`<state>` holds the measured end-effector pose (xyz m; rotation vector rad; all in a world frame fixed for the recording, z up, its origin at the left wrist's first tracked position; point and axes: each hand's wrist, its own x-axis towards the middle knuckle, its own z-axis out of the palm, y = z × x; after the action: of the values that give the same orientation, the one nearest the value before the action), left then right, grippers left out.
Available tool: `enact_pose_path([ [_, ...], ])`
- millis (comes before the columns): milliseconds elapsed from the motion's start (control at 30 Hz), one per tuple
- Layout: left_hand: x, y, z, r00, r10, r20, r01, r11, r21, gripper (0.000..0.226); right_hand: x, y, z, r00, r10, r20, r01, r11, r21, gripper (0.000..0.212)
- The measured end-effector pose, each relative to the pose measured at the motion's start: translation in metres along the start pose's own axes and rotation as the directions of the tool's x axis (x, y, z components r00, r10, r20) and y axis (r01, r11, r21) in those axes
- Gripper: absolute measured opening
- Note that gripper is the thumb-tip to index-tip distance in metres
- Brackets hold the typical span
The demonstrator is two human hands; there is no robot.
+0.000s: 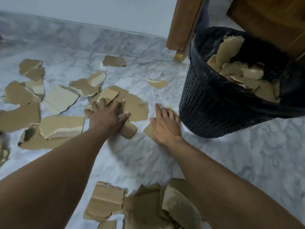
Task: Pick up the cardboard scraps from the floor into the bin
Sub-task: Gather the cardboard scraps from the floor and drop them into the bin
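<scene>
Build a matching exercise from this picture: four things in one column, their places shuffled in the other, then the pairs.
1. left hand
2. right hand
3. bin
4. small curved scrap

A. alone on bare floor
B. on a flat scrap at the bin's base
C. beside the wooden leg
D. on the overlapping scraps mid-floor

Pairs: 1-D, 2-B, 3-C, 4-A.

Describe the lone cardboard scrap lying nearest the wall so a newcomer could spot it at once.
Start at the black mesh bin with its black liner on the right, then move left past the wooden furniture leg. On the grey marble floor just before the wall lies a roughly rectangular brown cardboard scrap. Unlike the overlapping scraps farther from the wall, it lies alone.
</scene>
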<state>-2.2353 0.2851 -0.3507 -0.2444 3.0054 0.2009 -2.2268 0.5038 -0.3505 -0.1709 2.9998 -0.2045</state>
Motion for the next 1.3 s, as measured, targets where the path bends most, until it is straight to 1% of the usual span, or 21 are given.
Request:
enact_pose_path([
  [67,0.001,-0.006,0.002,0.997,-0.072,-0.009,0.072,0.997,-0.014,0.074,0.022,-0.003,0.001,0.996,0.007,-0.088,-0.013,0.998,-0.061,0.065],
  [167,0.006,-0.014,0.013,0.997,-0.071,-0.011,0.069,0.993,-0.099,0.077,0.059,-0.011,-0.001,0.990,-0.016,-0.142,0.003,0.996,-0.093,0.070],
  [233,0.009,-0.016,0.014,0.998,-0.056,-0.001,0.055,0.989,-0.135,0.078,0.088,-0.013,-0.001,0.992,-0.046,-0.119,0.035,0.994,-0.099,0.073],
  [367,0.013,-0.016,0.016,0.995,-0.049,0.086,0.055,0.996,-0.064,0.073,0.127,-0.008,-0.001,0.999,0.035,0.027,-0.036,0.999,0.028,0.078],
  [433,0.013,-0.017,0.013,0.990,-0.076,0.122,0.084,0.995,-0.058,0.071,0.122,-0.011,0.000,0.999,0.013,0.032,-0.014,1.000,0.022,0.075],
  [533,0.002,-0.014,0.009,0.978,-0.114,0.174,0.132,0.987,-0.092,0.070,0.084,-0.017,0.001,0.999,-0.031,-0.027,0.030,0.999,-0.034,0.069],
  [633,-0.023,-0.013,0.006,0.970,-0.131,0.207,0.149,0.986,-0.077,0.067,0.044,-0.017,0.009,0.999,-0.036,-0.030,0.035,0.998,-0.042,0.062],
  [700,-0.047,-0.016,0.005,0.964,-0.132,0.229,0.150,0.987,-0.065,0.065,0.022,-0.017,0.007,0.998,-0.030,0.053,0.030,1.000,-0.007,0.060],
  [800,-0.081,-0.022,0.003,0.961,-0.129,0.245,0.150,0.986,-0.069,0.061,-0.014,-0.014,-0.006,0.965,-0.135,0.226,0.123,0.990,0.067,0.063],
  [867,-0.102,-0.026,0.002,0.956,-0.130,0.262,0.156,0.985,-0.078,0.060,-0.054,-0.012,-0.014,0.923,-0.194,0.332,0.174,0.981,0.090,0.078],
  [933,-0.122,-0.029,0.000,0.949,-0.140,0.281,0.169,0.982,-0.079,0.059,-0.095,-0.011,-0.021,0.880,-0.200,0.431,0.172,0.980,0.103,0.101],
  [1000,-0.139,-0.033,-0.001,0.948,-0.136,0.288,0.167,0.982,-0.085,0.057,-0.134,-0.009,-0.023,0.847,-0.238,0.476,0.212,0.971,0.108,0.121],
  [1033,-0.146,-0.034,-0.001,0.949,-0.130,0.288,0.164,0.982,-0.095,0.056,-0.152,-0.006,-0.025,0.830,-0.276,0.484,0.265,0.960,0.094,0.128],
  [1100,-0.157,-0.039,0.000,0.948,-0.134,0.288,0.170,0.980,-0.103,0.057,-0.187,0.004,-0.022,0.785,-0.361,0.504,0.404,0.915,0.026,0.134],
  [1133,-0.163,-0.042,0.000,0.948,-0.134,0.288,0.170,0.980,-0.104,0.059,-0.203,0.009,-0.017,0.764,-0.373,0.526,0.449,0.893,-0.020,0.133],
  [1167,-0.168,-0.044,0.002,0.949,-0.127,0.287,0.163,0.981,-0.105,0.062,-0.216,0.014,-0.011,0.757,-0.361,0.545,0.463,0.885,-0.057,0.129],
  [1200,-0.173,-0.045,0.005,0.953,-0.112,0.281,0.146,0.984,-0.105,0.065,-0.225,0.016,-0.002,0.769,-0.335,0.545,0.442,0.894,-0.073,0.123],
  [1233,-0.178,-0.047,0.008,0.958,-0.099,0.271,0.131,0.986,-0.106,0.066,-0.229,0.013,0.007,0.798,-0.311,0.515,0.399,0.915,-0.066,0.117],
  [1300,-0.186,-0.048,0.010,0.965,-0.091,0.247,0.120,0.987,-0.104,0.063,-0.221,-0.002,0.021,0.874,-0.286,0.394,0.318,0.948,-0.019,0.111],
])
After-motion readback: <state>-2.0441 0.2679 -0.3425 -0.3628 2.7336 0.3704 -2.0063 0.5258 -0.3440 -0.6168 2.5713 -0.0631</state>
